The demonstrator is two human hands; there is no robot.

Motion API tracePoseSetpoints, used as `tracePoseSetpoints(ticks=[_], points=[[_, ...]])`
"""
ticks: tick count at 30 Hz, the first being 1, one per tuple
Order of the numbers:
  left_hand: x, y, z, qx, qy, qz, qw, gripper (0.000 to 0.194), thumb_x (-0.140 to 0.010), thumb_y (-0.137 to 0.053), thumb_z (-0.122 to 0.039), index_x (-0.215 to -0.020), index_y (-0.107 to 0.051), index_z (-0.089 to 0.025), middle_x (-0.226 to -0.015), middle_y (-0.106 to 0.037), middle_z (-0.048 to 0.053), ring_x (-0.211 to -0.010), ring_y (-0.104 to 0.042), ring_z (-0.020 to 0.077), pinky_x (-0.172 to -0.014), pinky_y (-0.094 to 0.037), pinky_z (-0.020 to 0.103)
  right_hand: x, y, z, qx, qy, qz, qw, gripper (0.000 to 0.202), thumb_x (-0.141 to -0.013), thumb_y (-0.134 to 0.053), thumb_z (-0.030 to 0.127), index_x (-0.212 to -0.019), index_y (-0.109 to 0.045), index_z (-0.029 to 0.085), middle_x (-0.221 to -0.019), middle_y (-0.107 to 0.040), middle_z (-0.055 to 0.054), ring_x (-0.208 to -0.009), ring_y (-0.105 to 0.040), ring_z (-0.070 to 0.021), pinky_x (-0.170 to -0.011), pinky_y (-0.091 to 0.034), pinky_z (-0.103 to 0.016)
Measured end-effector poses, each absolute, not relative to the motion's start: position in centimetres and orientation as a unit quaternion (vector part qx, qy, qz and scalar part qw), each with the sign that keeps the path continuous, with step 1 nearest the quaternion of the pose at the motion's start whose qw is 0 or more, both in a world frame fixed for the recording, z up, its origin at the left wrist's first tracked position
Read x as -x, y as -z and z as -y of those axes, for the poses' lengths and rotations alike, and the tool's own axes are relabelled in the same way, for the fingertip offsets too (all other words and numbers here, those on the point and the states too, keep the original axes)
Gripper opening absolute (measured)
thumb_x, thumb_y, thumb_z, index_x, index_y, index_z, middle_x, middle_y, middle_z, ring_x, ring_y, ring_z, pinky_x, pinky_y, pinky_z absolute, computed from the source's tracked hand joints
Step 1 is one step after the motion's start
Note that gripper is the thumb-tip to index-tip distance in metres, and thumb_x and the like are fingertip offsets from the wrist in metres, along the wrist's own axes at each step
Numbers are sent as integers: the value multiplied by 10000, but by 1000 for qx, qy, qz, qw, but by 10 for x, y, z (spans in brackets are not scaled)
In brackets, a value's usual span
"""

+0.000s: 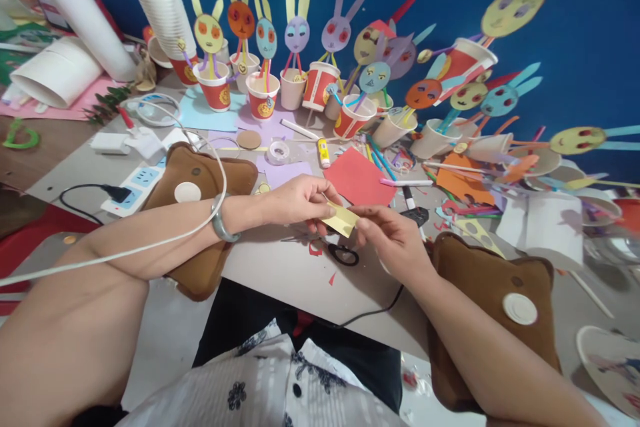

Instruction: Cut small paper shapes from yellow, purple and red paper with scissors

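Between my two hands, above the table's front part, is a small piece of yellow paper (342,219). My left hand (305,201) pinches its left end with thumb and fingers. At its right end, the thumb and fingers of my right hand (395,239) close on the same piece. Black-handled scissors (343,254) lie on the table just below the paper, their blades partly hidden by my left hand. Small red paper scraps (315,249) are beside them. A red paper sheet (359,177) lies beyond my hands.
Paper cups (264,95) with rabbit-faced figures line the back. Brown cushions (493,320) lie on both sides. A power strip (134,190) is at the left, and a white cable (223,173) crosses my left arm. A glue stick (324,153) and tape roll (278,152) lie mid-table.
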State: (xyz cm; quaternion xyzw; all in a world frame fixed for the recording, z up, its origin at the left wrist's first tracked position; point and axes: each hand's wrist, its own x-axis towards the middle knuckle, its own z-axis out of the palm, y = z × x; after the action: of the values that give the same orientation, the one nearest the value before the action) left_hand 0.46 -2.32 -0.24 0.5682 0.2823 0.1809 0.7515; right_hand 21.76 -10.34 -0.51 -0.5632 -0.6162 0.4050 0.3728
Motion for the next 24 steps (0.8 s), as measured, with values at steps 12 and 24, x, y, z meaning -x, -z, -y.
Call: tracePoseSetpoints(ticks=[12,24], points=[[-1,5,25,-592,-55,-238,768,189,-828,-741,-225,-922,-618,-118,-859,-777,98,-578,-713,115,-511,-527,178,-211,-4,105,571,-461,541,412,369,-797,-765,522,-734,-588,205,-473,-547,61,-379,-446,-82,-408,-379,-225],[-3,-3,25,-589,-24,-249,769,631,-777,-686,-723,-949,-632,-118,-880,-761,122,-616,-716,149,-510,-530,219,-209,0,107,546,-495,539,407,305,-786,-797,450,-771,-631,194,-510,-572,54,-384,-469,-83,-387,-368,-220]])
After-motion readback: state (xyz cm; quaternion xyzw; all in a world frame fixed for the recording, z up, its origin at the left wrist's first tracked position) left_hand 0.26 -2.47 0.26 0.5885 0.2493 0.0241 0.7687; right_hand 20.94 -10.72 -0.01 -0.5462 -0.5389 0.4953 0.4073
